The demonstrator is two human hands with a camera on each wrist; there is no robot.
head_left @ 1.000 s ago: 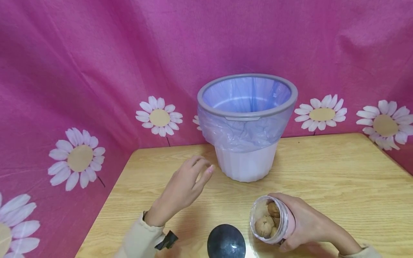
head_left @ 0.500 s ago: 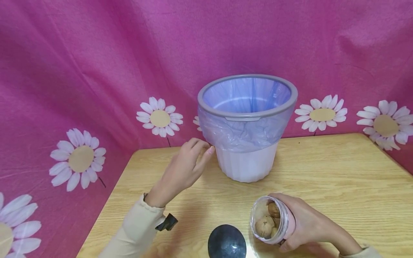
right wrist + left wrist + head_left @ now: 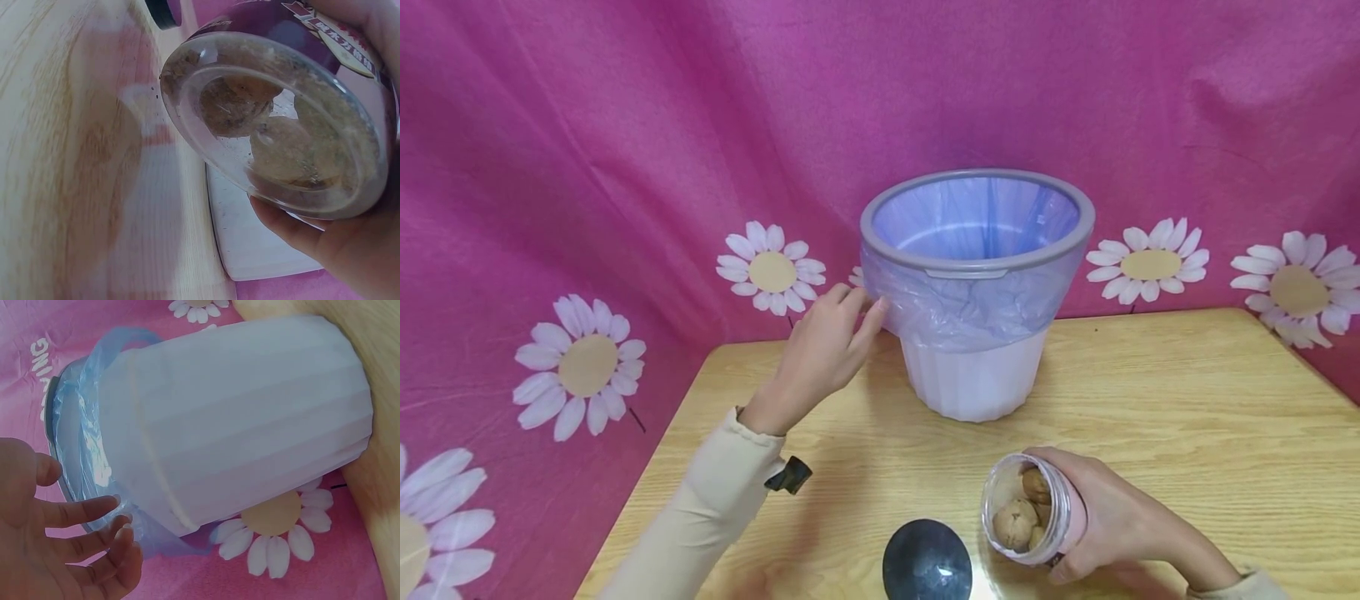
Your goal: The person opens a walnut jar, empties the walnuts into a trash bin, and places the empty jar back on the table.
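My left hand (image 3: 823,342) is raised at the left side of a white trash bin (image 3: 976,379), its fingers loosely bent and holding nothing. Its fingertips are close to the bluish plastic bag (image 3: 973,312) folded over the bin's rim; in the left wrist view the fingers (image 3: 81,512) overlap the bag (image 3: 94,444), and I cannot tell whether they touch it. With my right hand (image 3: 1120,521) I grip a clear plastic jar (image 3: 1078,521), tilted with its mouth toward the bin. Several walnuts (image 3: 1015,525) lie inside it, also visible through the jar's bottom (image 3: 275,125).
A round black disc, perhaps a lid (image 3: 927,560), lies on the wooden table (image 3: 1187,400) left of the jar. Behind the bin hangs a pink cloth (image 3: 820,125) with white daisies. A grey ring (image 3: 977,267) tops the bin.
My left hand has risen and moved forward from the table toward the bag's edge at the bin's left side. The right hand and the jar have stayed in place.
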